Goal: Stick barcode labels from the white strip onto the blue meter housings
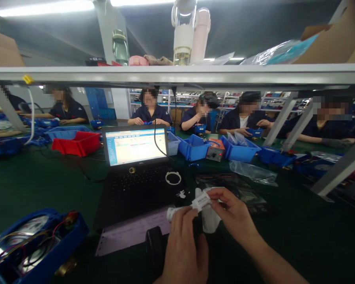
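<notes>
My left hand (183, 246) is closed around a small white cylindrical part (173, 213) whose end sticks out to the left of my fingers. My right hand (235, 215) pinches a small white label (201, 201) at the top of that part. Both hands hover just in front of an open black laptop (139, 185) with a lit screen (136, 146). A white ring (173, 178) lies on the laptop's keyboard. A pale pink sheet (133, 232) lies on the laptop's front edge. A black round object (154, 246) sits below my left hand.
A blue tray with wires and a meter-like unit (32, 248) sits at the lower left. Blue bins (193, 146), a red bin (77, 142) and plastic bags (253, 172) stand behind the laptop on the green table. Several people sit working across the table. A shelf (177, 75) with bottles runs overhead.
</notes>
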`<action>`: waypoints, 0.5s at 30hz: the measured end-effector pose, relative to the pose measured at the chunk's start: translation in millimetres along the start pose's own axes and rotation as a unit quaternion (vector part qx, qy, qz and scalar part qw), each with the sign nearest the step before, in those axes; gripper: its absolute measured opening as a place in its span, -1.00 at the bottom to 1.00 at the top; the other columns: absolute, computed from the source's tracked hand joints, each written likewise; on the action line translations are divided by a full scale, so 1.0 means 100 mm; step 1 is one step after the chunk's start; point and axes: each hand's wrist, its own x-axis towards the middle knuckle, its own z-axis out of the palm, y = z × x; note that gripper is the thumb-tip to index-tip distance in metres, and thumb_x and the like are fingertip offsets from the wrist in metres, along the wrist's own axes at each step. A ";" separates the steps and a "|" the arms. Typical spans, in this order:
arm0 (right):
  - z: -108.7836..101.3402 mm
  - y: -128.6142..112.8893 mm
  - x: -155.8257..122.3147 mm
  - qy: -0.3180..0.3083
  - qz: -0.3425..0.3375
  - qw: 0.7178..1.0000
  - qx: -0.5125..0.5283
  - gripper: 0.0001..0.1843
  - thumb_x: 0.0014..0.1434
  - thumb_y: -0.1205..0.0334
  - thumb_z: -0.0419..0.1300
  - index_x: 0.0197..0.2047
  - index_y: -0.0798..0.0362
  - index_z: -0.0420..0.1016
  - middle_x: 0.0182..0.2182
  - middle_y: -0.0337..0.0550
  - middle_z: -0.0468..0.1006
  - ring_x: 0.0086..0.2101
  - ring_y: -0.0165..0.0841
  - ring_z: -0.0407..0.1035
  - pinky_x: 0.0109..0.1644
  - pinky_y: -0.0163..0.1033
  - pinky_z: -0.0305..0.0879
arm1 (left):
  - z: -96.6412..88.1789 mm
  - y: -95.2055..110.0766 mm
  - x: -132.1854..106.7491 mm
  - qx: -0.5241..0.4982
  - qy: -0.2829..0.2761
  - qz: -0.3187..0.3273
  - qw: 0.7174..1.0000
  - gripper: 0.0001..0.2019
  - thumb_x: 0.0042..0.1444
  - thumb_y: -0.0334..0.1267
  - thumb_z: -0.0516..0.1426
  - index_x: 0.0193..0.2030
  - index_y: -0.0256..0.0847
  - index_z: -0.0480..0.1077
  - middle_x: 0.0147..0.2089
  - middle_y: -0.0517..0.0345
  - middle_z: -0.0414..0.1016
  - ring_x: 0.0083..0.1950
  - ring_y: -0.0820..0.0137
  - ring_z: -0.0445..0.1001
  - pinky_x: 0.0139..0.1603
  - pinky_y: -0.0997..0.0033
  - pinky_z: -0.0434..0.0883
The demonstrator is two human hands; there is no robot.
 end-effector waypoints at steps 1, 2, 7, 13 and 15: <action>0.00 -0.02 -0.01 0.000 -0.001 1.000 0.007 -0.77 0.12 0.12 0.09 -0.20 0.05 0.41 -0.27 -0.12 0.51 -0.26 -0.28 0.42 -0.23 -0.24 0.34 | -0.01 -0.01 0.00 -0.010 0.004 -0.011 1.000 -0.48 0.07 -0.52 -0.05 0.19 -0.19 0.04 0.16 -0.13 0.13 0.18 0.17 0.19 0.15 0.03 0.31; 0.00 -0.02 -0.01 0.000 -0.003 1.000 0.013 -0.77 0.13 0.12 0.09 -0.20 0.06 0.40 -0.27 -0.12 0.51 -0.25 -0.28 0.42 -0.22 -0.24 0.33 | -0.01 -0.02 0.00 -0.023 0.005 -0.017 1.000 -0.50 0.09 -0.51 -0.06 0.19 -0.19 0.03 0.15 -0.13 0.14 0.17 0.17 0.20 0.15 0.02 0.31; 0.02 -0.04 -0.04 0.003 -0.010 0.999 0.032 -0.78 0.16 0.15 0.10 -0.17 0.07 0.40 -0.25 -0.09 0.50 -0.24 -0.26 0.41 -0.26 -0.25 0.33 | 0.03 -0.07 0.00 -0.063 0.028 -0.063 0.996 -0.59 0.15 -0.44 -0.06 0.14 -0.19 0.03 0.06 -0.12 0.21 0.12 0.17 0.24 0.11 -0.04 0.30; -0.08 -0.15 0.03 0.056 -0.021 0.996 0.064 -0.78 0.07 0.15 0.14 -0.21 0.06 0.40 -0.32 -0.13 0.51 -0.30 -0.28 0.41 -0.31 -0.29 0.35 | 0.09 -0.11 -0.02 -0.055 0.083 -0.108 0.989 -0.54 0.16 -0.39 -0.07 0.21 -0.13 -0.01 0.19 -0.07 0.09 0.24 0.18 0.09 0.23 -0.08 0.13; -0.12 -0.11 0.07 0.061 -0.013 0.996 0.060 -0.76 0.04 0.16 0.10 -0.21 0.06 0.39 -0.36 -0.14 0.50 -0.36 -0.29 0.40 -0.36 -0.29 0.33 | 0.10 -0.13 0.00 -0.077 0.099 -0.147 0.981 -0.51 0.14 -0.37 -0.05 0.23 -0.13 -0.02 0.20 -0.06 0.08 0.24 0.16 0.08 0.25 -0.07 0.10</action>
